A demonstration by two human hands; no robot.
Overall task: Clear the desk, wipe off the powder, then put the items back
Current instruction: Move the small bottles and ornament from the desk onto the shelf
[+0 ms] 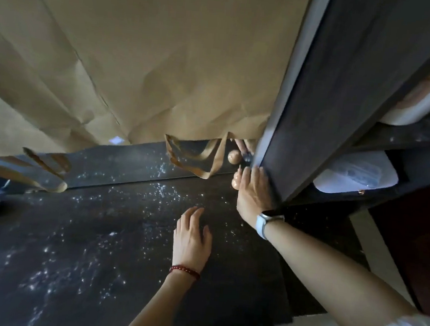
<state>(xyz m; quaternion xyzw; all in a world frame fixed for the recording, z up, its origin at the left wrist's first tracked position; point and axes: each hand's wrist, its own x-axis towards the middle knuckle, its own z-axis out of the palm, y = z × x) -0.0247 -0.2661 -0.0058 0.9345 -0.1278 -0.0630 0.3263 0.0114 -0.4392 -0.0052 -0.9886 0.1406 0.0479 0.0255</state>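
Powder (159, 191) dusts the dark desk (73, 228); a smooth wooden piece (236, 182) stands at its far right edge.
Looks hard, light, perhaps slippery: pinch its waist. Right hand (254, 192) flat beside it, left hand (191, 241) open, empty.

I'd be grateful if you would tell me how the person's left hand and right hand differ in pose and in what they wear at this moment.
The left hand lies open, palm down over the powdered desk; the right hand reaches further back, against the dark upright panel, next to a small tan rounded object. The left wrist wears a red bead bracelet; the right wrist wears a watch with a pale strap. Neither hand plainly holds anything.
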